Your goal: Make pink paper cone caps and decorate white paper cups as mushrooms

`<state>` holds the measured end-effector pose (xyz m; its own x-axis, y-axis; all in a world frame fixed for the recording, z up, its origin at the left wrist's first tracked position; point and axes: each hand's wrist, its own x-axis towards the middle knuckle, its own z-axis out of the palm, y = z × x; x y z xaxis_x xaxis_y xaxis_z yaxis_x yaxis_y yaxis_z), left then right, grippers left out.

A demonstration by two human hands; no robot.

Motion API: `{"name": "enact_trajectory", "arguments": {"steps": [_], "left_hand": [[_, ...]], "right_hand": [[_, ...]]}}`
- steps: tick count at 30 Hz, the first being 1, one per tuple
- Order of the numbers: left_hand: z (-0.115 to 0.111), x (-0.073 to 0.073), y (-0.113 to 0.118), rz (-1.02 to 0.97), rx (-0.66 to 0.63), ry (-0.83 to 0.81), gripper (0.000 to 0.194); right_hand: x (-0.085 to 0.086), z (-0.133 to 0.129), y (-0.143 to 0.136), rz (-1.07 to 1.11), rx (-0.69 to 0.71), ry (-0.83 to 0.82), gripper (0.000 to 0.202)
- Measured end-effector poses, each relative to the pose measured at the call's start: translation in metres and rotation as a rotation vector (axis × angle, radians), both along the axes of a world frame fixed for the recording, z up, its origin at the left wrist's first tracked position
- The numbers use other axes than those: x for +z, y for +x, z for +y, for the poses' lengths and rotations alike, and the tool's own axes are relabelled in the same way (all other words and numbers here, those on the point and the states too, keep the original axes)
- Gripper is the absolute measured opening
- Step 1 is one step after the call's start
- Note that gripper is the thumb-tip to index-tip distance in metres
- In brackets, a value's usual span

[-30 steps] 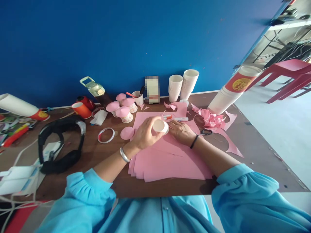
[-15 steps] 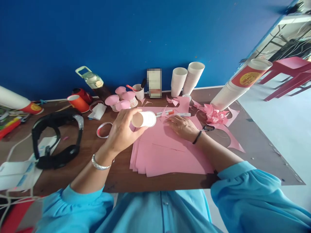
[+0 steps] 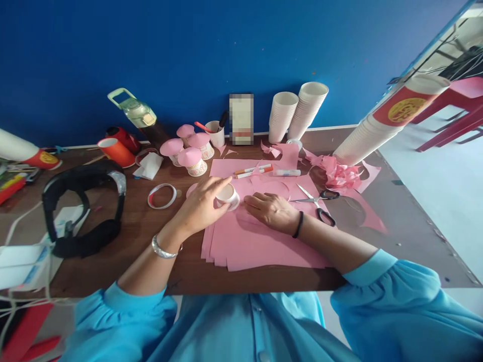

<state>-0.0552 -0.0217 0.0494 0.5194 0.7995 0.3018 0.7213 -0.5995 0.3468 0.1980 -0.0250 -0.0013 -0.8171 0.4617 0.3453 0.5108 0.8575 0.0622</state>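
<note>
My left hand [image 3: 202, 203] is closed around a white paper cup [image 3: 228, 195], fingers behind it and thumb in front. The cup's narrow end faces up, and its wider rim is down at the stack of pink paper [image 3: 264, 246]. Just right of the cup, my right hand [image 3: 272, 210] lies on the top sheet, palm down, fingers stretched toward the cup. Scissors [image 3: 315, 200] with black handles lie spread beyond my right wrist. A round pink outline or disc [image 3: 277, 189] shows partly behind the right hand.
Markers [image 3: 252, 171] and a glue stick [image 3: 287, 173] lie at the back of the paper. Several small cups with pink cone tops [image 3: 191, 160] stand left. Cup stacks [image 3: 283, 115], pink scraps [image 3: 339, 173], a tape roll [image 3: 161, 196], a bottle [image 3: 141, 118] and a black headset [image 3: 85, 211] surround them.
My left hand has lowered the paper cup from above the sheets to the paper, turning it rim down. My right hand has moved slightly toward me, and the scissors show fully.
</note>
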Motion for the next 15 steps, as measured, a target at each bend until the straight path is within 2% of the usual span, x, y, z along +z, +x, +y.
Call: {"name": "enact_trajectory", "arguments": {"steps": [4,12,15], "left_hand": [[-0.001,0.0,-0.001,-0.024,0.003,-0.016,0.059],[0.001,-0.005,-0.002,-0.072,0.016,-0.056,0.057],[0.001,-0.009,-0.004,-0.088,-0.009,-0.059,0.059]], "right_hand": [[0.001,0.005,-0.007,-0.057,-0.039,-0.01,0.025],[0.016,0.01,-0.031,-0.242,-0.019,-0.018,0.036],[0.022,0.017,-0.026,-0.243,-0.069,0.002,0.034]]}}
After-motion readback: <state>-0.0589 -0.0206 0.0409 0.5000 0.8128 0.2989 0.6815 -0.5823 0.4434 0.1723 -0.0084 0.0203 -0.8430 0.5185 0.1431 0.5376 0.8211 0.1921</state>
